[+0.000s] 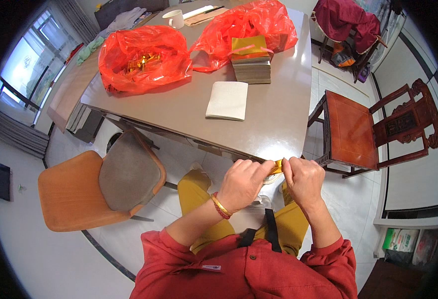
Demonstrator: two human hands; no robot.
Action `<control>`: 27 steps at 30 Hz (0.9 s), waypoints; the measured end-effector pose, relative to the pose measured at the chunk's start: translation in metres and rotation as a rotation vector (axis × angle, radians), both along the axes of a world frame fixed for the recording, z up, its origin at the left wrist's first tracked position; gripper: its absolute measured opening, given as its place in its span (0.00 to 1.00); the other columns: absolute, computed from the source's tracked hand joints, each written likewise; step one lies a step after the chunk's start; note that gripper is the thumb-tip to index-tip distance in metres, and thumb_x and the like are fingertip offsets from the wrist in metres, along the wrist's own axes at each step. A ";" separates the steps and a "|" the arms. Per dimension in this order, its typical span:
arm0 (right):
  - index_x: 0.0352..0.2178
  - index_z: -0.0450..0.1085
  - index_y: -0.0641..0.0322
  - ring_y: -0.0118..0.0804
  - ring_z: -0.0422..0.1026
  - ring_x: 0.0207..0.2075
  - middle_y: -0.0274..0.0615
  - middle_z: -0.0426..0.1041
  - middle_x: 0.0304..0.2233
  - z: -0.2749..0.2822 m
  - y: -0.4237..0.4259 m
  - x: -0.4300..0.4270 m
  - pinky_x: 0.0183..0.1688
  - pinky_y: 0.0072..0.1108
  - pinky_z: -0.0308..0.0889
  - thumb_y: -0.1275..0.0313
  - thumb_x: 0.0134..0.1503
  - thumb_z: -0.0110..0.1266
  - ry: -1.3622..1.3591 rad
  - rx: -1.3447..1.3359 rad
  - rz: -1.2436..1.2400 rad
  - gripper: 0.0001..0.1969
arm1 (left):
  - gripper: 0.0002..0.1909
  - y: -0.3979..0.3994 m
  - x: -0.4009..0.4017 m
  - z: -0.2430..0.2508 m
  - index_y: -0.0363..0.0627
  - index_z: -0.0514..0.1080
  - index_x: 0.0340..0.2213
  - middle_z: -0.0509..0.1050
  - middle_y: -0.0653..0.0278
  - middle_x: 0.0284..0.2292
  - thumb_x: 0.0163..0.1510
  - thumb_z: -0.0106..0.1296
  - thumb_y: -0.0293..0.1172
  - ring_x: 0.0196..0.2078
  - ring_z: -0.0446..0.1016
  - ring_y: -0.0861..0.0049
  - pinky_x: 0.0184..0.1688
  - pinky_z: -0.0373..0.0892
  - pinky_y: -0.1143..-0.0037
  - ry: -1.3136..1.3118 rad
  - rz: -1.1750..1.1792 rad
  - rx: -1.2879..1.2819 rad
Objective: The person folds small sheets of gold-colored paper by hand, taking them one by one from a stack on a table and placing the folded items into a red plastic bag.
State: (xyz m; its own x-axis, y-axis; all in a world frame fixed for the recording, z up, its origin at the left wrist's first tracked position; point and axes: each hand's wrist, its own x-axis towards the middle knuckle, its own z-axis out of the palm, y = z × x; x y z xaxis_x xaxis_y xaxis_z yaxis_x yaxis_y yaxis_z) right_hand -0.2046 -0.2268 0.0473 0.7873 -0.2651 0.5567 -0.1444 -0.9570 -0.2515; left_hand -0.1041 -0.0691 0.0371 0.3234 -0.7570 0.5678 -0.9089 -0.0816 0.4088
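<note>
Between my left hand (245, 184) and my right hand (304, 180) is a small piece of shiny gold foil paper (277, 167), pinched by the fingers of both, just off the table's near edge. Part of its shape is hidden by my fingers. On the table (267, 130) lies a stack of white paper sheets (227, 100). Behind it stands a thick stack of paper sheets (251, 71) with gold foil on top and pink strips across it. An open red plastic bag (148, 78) at the left holds folded gold foil pieces (142, 62).
A second red plastic bag (219, 41) lies behind the thick stack. Farther back are a white mug (174, 19) and a black pen (213, 9). An orange and grey chair (73, 190) stands at the left, a carved wooden chair (353, 129) at the right.
</note>
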 end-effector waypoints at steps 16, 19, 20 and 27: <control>0.15 0.63 0.64 0.45 0.62 0.16 0.44 0.62 0.13 -0.009 -0.018 0.017 0.24 0.31 0.57 0.73 0.52 0.54 -0.169 0.442 0.299 0.14 | 0.11 0.014 0.044 0.016 0.40 0.69 0.41 0.73 0.54 0.29 0.55 0.45 0.23 0.32 0.74 0.59 0.35 0.70 0.67 0.134 0.230 -0.136; 0.16 0.62 0.65 0.46 0.61 0.17 0.45 0.61 0.14 -0.014 -0.028 0.029 0.24 0.31 0.57 0.73 0.55 0.53 -0.168 0.490 0.236 0.14 | 0.11 0.027 0.092 0.042 0.39 0.69 0.40 0.72 0.53 0.32 0.54 0.43 0.20 0.33 0.73 0.56 0.36 0.70 0.67 0.043 0.325 -0.162; 0.17 0.62 0.65 0.46 0.62 0.18 0.46 0.61 0.15 -0.017 -0.030 0.034 0.24 0.32 0.57 0.72 0.55 0.53 -0.154 0.525 0.218 0.14 | 0.13 0.032 0.112 0.055 0.39 0.69 0.40 0.71 0.52 0.32 0.52 0.42 0.18 0.34 0.72 0.55 0.37 0.69 0.65 -0.052 0.373 -0.179; 0.18 0.64 0.65 0.47 0.64 0.21 0.46 0.64 0.17 -0.026 -0.025 0.055 0.25 0.32 0.58 0.72 0.54 0.55 -0.243 0.421 0.250 0.13 | 0.18 0.073 0.297 0.111 0.44 0.68 0.46 0.72 0.55 0.40 0.54 0.53 0.35 0.42 0.71 0.59 0.45 0.66 0.62 -0.489 0.969 -0.017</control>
State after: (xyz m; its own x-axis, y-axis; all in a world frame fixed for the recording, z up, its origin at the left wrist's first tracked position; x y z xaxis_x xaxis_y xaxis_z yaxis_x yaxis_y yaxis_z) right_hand -0.1498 -0.2513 0.0209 0.7166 -0.3257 0.6167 0.1843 -0.7644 -0.6178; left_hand 0.1932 0.0036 0.1484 0.5154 -0.2926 0.8054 -0.5263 -0.8499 0.0280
